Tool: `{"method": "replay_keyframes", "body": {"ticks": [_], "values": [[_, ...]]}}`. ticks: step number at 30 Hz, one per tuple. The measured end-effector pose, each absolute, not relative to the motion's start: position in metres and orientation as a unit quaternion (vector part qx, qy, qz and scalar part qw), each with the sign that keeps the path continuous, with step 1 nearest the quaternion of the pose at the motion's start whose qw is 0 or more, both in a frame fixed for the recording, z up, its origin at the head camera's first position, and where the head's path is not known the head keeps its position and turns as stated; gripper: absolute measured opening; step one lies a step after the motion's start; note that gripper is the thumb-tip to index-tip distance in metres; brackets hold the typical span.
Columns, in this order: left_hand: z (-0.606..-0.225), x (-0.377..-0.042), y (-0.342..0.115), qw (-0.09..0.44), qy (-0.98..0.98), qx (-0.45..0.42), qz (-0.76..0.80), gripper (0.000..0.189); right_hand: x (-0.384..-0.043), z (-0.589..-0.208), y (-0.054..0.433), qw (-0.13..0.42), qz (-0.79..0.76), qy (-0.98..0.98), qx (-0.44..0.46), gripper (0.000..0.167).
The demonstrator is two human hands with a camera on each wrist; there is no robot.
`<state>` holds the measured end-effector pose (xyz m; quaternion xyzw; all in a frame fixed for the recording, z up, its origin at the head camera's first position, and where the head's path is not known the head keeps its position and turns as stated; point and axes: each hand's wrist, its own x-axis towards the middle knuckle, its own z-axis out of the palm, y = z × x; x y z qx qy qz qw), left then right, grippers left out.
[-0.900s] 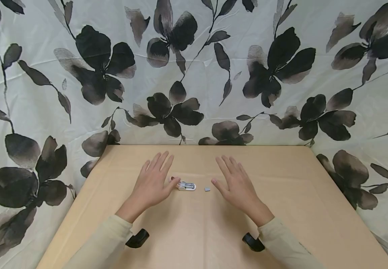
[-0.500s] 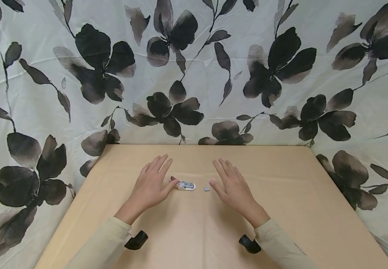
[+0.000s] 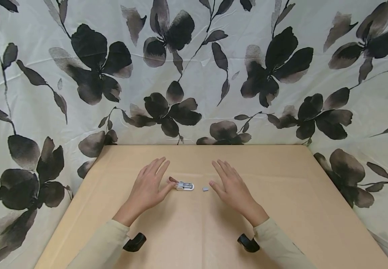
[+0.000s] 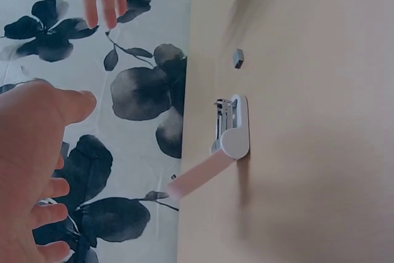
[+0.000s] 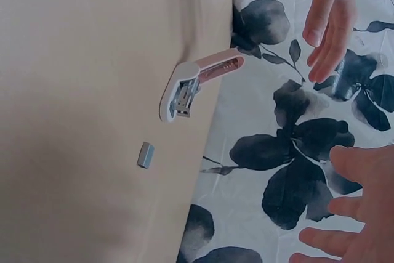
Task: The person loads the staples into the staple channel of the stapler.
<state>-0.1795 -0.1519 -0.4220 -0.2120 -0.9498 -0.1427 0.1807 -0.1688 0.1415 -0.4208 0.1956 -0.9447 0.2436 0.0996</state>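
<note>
One cloth (image 3: 211,74): hung at the back and seen down both sides, with black and grey flowers and leaves printed on a white ground; it is creased by fine folds.
Tabletop (image 3: 281,175): pale tan and smooth, with a faint line down its middle; soft shadows are cast on it beneath the arms.
Two sleeves: cream-coloured, the left sleeve (image 3: 101,243) and the right sleeve (image 3: 279,241) both cut off by the lower edge of the head view.
Left hand (image 3: 148,186): held above the tabletop, fingers extended and loosely spread. The stapler (image 3: 184,186) is partly overlapped by its thumb in the head view (a gap between them is shown by both wrist cameras).
Right hand (image 3: 236,188): likewise held raised and unclenched, fingers extended, thumb pointed inward.
Two black devices: one device (image 3: 135,242) is seen beside the left cuff, the other device (image 3: 248,243) beside the right.
Stapler's place: near the middle of the tabletop, between the hands and nearer the left; it is stood upright on its white base, with the metal rail exposed. Any lettering on it is too small to be made out.
Pink lever (image 4: 203,175): hinged at the stapler's left end and tilted up, away from the rail.
Grey block (image 3: 205,189): small and oblong, laid on the tabletop just to the right of the stapler, apart from it; in the head view it is seen close by the right thumb.
</note>
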Motion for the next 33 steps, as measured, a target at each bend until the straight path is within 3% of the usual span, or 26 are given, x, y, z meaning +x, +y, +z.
{"method": "replay_keyframes", "body": {"ticks": [19, 33], "values": [[-0.434, -0.188, -0.154, 0.126, -0.957, -0.204, -0.161, 0.074, -0.178, -0.439, 0.145, 0.065, 0.268, -0.944, 0.180, 0.065], [-0.453, -0.194, -0.158, 0.120, -0.951, -0.226, -0.172, 0.072, -0.178, -0.449, 0.142, 0.022, 0.284, -0.941, 0.183, 0.065]]}}
